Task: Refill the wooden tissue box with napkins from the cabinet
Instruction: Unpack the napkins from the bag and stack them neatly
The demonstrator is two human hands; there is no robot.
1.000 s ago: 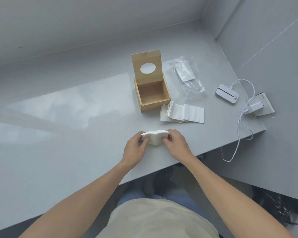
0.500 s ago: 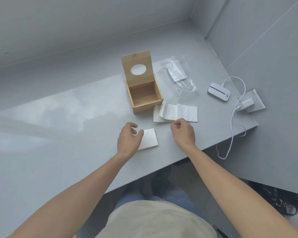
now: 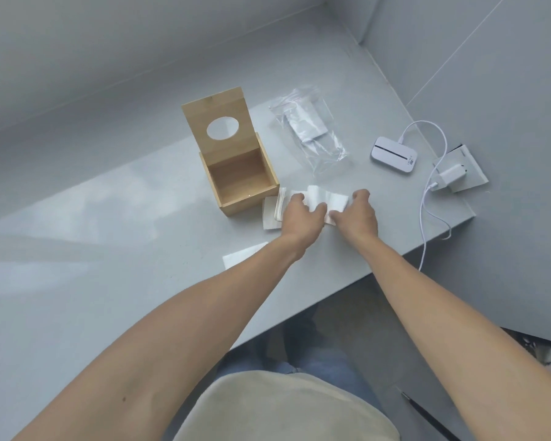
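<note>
The wooden tissue box (image 3: 240,183) stands on the grey counter with its lid, which has an oval hole, tipped up and back; its inside looks empty. Right of the box lies a stack of white napkins (image 3: 326,198). My left hand (image 3: 303,214) and my right hand (image 3: 358,213) both grip the top napkin, which bows upward between them. One folded napkin (image 3: 244,257) lies flat on the counter nearer to me, partly hidden by my left forearm.
A crumpled clear plastic bag (image 3: 312,135) lies behind the napkins. At the right sit a small white device (image 3: 393,154) and a white charger (image 3: 450,176) with a cable trailing over the counter edge (image 3: 395,264). Walls close the back and right.
Both hands let go of the folded napkin, which now lies on the counter, and reached forward to the stack beside the box, where they took hold of the top napkin.
</note>
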